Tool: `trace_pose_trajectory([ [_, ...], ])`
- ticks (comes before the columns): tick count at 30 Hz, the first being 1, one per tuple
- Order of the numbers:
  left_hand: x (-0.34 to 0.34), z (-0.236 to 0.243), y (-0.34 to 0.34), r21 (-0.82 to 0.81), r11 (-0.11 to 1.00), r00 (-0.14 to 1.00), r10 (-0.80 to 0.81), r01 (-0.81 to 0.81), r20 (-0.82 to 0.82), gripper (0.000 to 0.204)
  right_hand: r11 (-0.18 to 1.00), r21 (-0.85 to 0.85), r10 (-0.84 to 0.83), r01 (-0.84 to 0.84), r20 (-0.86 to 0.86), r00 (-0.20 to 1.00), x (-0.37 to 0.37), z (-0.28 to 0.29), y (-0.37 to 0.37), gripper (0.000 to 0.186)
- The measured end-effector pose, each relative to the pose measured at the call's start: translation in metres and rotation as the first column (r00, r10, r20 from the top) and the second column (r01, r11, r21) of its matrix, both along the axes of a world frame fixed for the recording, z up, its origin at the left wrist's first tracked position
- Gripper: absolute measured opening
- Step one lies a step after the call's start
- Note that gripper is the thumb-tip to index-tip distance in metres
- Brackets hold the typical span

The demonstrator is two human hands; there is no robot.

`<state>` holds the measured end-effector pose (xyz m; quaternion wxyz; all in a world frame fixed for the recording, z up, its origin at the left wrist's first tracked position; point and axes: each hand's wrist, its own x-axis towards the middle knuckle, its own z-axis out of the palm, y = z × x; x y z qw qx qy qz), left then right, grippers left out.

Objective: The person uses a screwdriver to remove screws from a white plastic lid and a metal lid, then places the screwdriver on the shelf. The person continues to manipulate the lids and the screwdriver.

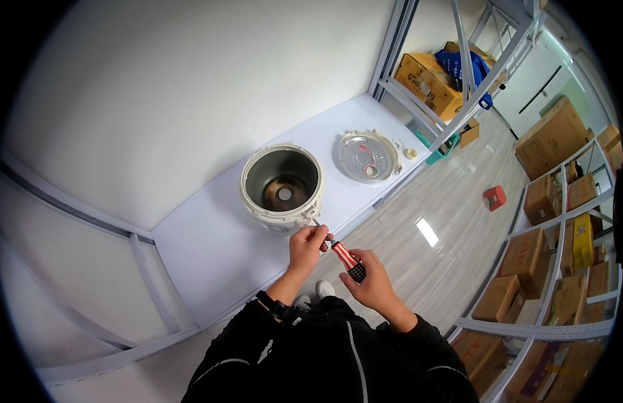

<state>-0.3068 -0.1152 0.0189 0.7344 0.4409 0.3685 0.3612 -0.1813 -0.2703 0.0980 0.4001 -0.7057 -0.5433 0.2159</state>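
Observation:
A white rice cooker body (282, 216), its lid off, stands upright on the white table and shows a grey inside with a brown-stained bottom. At its near right rim is the tip of a screwdriver (347, 259) with a striped red-and-white, black-dotted handle. My right hand (373, 280) closes on the handle from the right. Closed at the shaft, my left hand (307, 248) pinches it close to the cooker's rim. What the tip touches is too small to make out. Farther right lies the round lid part (367, 156), with a red wire on its metal face.
A small cream-coloured round part (410, 154) sits near the right edge of the white table (221, 235). Beyond that edge are a teal basket (440, 149) and a yellow carton (429, 84). A red object (494, 197) lies on the floor; shelves with brown boxes (524, 260) line the right.

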Motion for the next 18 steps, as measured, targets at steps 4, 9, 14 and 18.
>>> trace_pose_trajectory([
  [4,0.002,0.0,-0.001,-0.013,1.0,1.0,0.017,-0.018,-0.015,0.026,0.998,-0.054,-0.028,0.028,-0.006,1.0,-0.002,0.002,-0.002,0.041],
  [9,0.001,0.004,-0.002,-0.048,0.998,1.0,0.031,-0.031,0.004,0.025,0.942,-0.308,-0.179,-0.134,-0.798,0.575,0.013,0.0,0.003,0.034],
  [14,0.0,0.009,-0.002,-0.027,1.0,0.999,0.005,-0.004,0.042,0.024,0.939,-0.307,-0.204,-0.151,-0.857,0.474,0.024,-0.007,0.006,0.035],
  [18,-0.001,0.002,-0.001,0.006,1.0,1.0,-0.004,0.004,0.025,0.022,0.996,-0.081,0.027,-0.041,-0.173,0.985,0.007,-0.002,0.001,0.037],
])
